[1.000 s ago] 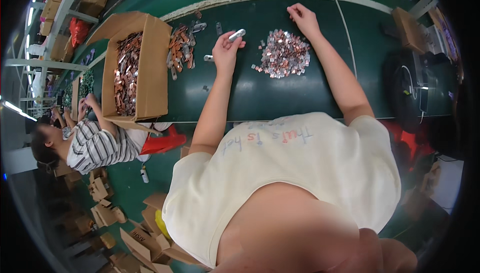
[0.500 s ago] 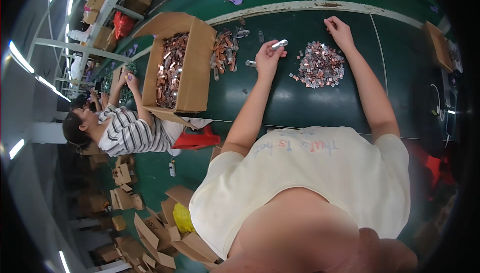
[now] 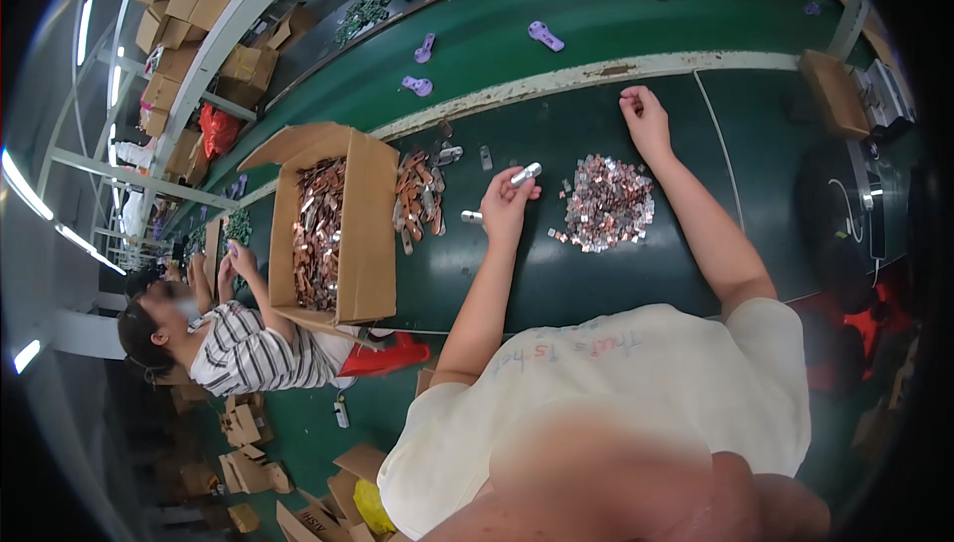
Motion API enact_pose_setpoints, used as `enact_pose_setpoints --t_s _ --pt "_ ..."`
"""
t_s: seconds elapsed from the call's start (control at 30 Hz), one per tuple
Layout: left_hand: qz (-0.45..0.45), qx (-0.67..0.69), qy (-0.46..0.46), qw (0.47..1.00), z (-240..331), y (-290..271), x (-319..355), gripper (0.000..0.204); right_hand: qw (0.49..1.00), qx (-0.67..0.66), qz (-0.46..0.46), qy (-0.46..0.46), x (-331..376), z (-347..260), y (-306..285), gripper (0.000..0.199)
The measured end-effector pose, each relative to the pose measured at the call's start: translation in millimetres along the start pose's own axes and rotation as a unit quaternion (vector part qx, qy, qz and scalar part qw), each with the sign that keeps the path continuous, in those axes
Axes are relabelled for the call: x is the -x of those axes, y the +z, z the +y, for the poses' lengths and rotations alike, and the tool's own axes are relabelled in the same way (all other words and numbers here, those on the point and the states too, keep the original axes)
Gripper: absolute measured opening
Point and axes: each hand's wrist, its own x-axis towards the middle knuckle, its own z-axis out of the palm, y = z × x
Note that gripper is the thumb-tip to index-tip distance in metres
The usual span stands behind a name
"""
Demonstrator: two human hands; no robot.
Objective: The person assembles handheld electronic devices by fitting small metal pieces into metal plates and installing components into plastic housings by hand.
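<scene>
Up front, left hand (image 3: 504,206) holds one metal piece (image 3: 526,173).

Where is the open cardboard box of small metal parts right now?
In the head view, the open cardboard box sits on the dark green table, left of the person's left hand, with a loose row of coppery metal parts between them.

1. At nine o'clock we see a person in a striped shirt (image 3: 253,355) sitting low.
2. At ten, stacked cardboard boxes (image 3: 179,5) fill a shelf.
3. At twelve, purple parts (image 3: 545,36) lie on the green belt (image 3: 596,15).
4. At two stands a small brown box (image 3: 833,93).
5. At seven, flattened cartons (image 3: 243,428) litter the floor.
</scene>
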Motion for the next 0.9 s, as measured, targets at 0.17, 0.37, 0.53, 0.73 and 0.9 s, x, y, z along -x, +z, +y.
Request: enact_pose_setpoints --t_s 0.17,0.37,0.53,0.73,0.9 --pt "0.000 -0.011 -0.014 1.000 -2 1 3 0.027 0.999 -0.009 -0.028 0.017 2 0 -1 0.011" --pt "-0.003 -0.005 -0.006 1.000 0 3 4 0.025 0.998 0.001 -0.050 0.028 0 -5 -3 0.010" --pt "0.000 0.000 -0.014 1.000 2 5 2 0.025 0.998 0.000 -0.057 0.029 -1 -7 -6 0.011" --pt "-0.003 -0.006 -0.009 1.000 4 6 0 0.025 0.998 0.002 -0.060 0.031 -2 -8 -5 0.010" --pt "-0.004 -0.006 -0.017 1.000 3 5 0 0.025 0.998 -0.001 -0.059 0.031 -2 -8 -5 0.010"
